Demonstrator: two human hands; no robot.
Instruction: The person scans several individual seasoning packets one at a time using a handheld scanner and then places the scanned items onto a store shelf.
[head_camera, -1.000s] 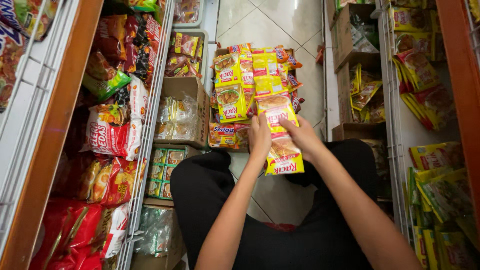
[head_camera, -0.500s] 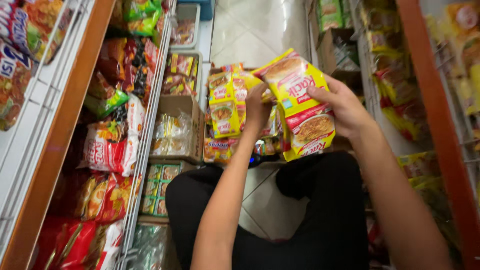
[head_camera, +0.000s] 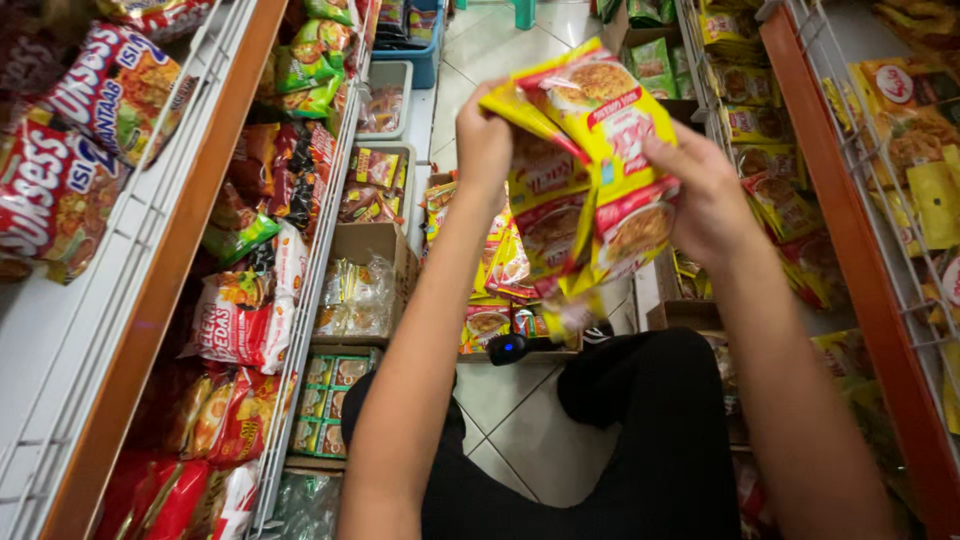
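Both hands have risen since half a second ago, carrying the yellow noodle packets (head_camera: 590, 170) higher and closer to the camera, above the black-trousered lap. Largest around them are the left shelf rack (head_camera: 170, 250) full of red snack bags and the right wire rack (head_camera: 860, 230) of yellow packs. Below, a cardboard box (head_camera: 375, 250) sits on the tiled floor (head_camera: 520, 410). The right hand (head_camera: 705, 195) has its grip clamped on the packets' right edge; the left hand (head_camera: 483, 140) pinches their upper left corner. A small black device (head_camera: 508, 348) lies beneath.
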